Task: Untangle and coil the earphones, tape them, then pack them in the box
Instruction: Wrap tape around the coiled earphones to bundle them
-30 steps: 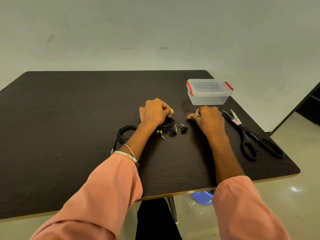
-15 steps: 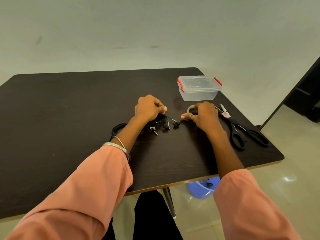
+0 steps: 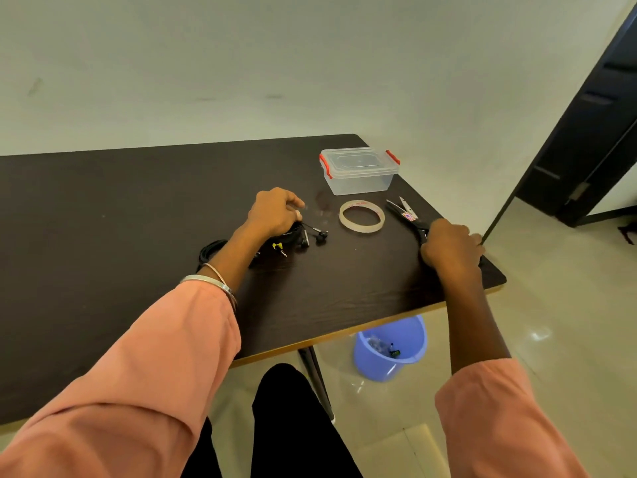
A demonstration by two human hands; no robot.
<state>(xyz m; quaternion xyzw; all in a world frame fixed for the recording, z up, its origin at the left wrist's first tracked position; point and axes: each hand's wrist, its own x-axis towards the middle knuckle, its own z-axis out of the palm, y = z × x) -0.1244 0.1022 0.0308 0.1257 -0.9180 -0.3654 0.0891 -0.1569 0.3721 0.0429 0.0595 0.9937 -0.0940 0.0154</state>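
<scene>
— Starting with the dark brown wooden table [image 3: 138,215]: holds everything for the job.

— Next in size?

— Clear lidded plastic box with red clips [image 3: 359,170], at the far right corner, lid on, nothing visible inside. So packing not begun.

— Then?

— Left hand [image 3: 274,212], curled down over a bundle of black wired earphones [image 3: 296,238] mid-table. Earbuds and a yellow-marked plug poking out on the right of the fist. Fingers clenched on the coil, pinning it to the wood.

— And the other?

— Right hand [image 3: 450,244], near the table's right edge, closed over the handles of the black-handled scissors [image 3: 408,217]. Blades pointing away toward the box. Grasping, by the look of it; handles hidden under the palm, so hard to say whether lifted or flat on the wood.

— Tape?

— Flat ring of pale clear tape [image 3: 361,216], lying loose between the two hands, just in front of the box. Touched by neither.

— A second cable?

— Looks so: another black coil [image 3: 212,248] behind the left wrist, partly hidden. Bound or not, cannot tell.

— Progress, then?

— Judging from this: untangling and coiling apparently done for the bundle in hand. No tape visible on it. Left to do: cutting a strip, wrapping the coil, opening the box, packing.
</scene>
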